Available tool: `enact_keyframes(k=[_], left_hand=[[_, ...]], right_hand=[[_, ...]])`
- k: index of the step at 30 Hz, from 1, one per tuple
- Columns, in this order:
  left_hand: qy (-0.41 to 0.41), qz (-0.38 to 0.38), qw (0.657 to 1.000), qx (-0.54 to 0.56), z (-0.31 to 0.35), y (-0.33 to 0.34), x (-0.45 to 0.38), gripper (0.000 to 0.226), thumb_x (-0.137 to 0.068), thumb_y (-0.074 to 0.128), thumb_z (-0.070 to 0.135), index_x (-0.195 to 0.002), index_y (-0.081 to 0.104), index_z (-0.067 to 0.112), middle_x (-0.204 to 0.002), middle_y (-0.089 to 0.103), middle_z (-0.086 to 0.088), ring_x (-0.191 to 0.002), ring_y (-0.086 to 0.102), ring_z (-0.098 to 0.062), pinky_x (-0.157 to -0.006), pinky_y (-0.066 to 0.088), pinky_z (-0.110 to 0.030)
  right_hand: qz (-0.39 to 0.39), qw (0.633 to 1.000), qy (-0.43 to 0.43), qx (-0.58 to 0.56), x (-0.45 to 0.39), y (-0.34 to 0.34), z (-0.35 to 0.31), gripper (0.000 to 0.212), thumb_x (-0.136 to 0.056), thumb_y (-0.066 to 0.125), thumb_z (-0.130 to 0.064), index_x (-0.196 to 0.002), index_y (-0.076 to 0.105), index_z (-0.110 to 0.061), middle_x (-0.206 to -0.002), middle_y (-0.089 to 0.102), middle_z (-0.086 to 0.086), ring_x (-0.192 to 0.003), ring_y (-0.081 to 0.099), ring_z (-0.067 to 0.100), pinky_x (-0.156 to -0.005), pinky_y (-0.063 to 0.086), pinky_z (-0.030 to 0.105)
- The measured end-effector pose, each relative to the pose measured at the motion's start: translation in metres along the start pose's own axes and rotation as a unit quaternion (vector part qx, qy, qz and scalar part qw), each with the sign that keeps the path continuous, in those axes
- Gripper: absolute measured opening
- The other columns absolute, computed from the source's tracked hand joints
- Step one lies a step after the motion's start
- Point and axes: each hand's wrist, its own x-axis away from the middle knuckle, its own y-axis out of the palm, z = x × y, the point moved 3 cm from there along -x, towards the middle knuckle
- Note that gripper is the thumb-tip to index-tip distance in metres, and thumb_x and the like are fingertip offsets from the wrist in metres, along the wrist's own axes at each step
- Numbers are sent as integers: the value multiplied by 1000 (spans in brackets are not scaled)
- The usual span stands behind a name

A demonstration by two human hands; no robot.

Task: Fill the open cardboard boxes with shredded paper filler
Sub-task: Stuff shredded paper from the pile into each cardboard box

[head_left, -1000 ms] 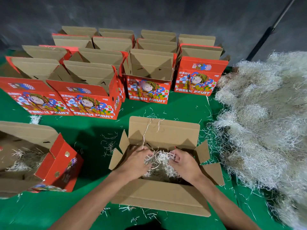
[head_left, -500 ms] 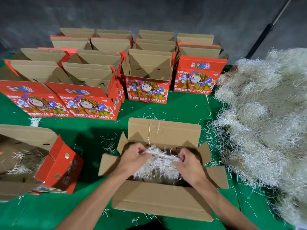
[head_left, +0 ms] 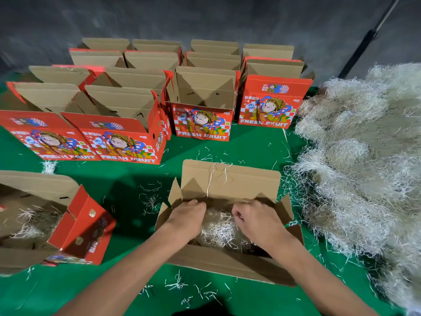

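- Both hands are down inside the open box [head_left: 230,185] nearest the camera, which stands on the green surface [head_left: 127,188] with its flaps folded out
- The left hand [head_left: 186,218] rests on the wad of shredded paper [head_left: 218,226] in the box with fingers curled downward; whether it grips strands or only presses them I cannot tell
- The right hand [head_left: 255,218] has its fingers bent in toward the wad, seemingly pinching or tucking filler; the grip itself is hidden by the back of the hand
- Step in hand, as I judge it: spreading and bedding the filler across the bottom of this box, which looks only partly filled
- The big filler pile [head_left: 364,167] lies just to the right of the box, within easy reach
- A tipped box [head_left: 82,226] at left already holds some filler; the upright red boxes [head_left: 200,103] behind look unfilled
- The next move probably calls for a fresh handful from the pile, or setting this box aside and pulling up a red one
- Loose strands cling to the rear flap and litter the surface, so a handful will likely shed when carried
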Motion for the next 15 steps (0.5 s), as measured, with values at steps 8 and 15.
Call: enact_keyframes(k=[8, 15], left_hand=[[24, -329, 933, -143, 5, 42, -18, 38, -93, 47, 16, -126, 59, 4, -127, 59, -16, -104, 58, -33, -82, 46, -37], [-46, -100, 993, -40, -4, 73, -18, 39, -91, 52, 11, -130, 55, 12, -126, 63, -11, -116, 61, -28, -100, 47, -40]], right_hand=[[-230, 958, -168, 22, -27, 83, -35, 20, -93, 61, -17, -111, 69, -15, -111, 69, 14, -101, 67, 29, -84, 53, 34], [-202, 954, -205, 88, -27, 130, -18, 41, -104, 42, -25, -144, 41, -15, -138, 51, 20, -119, 56, 39, -98, 46, 46]])
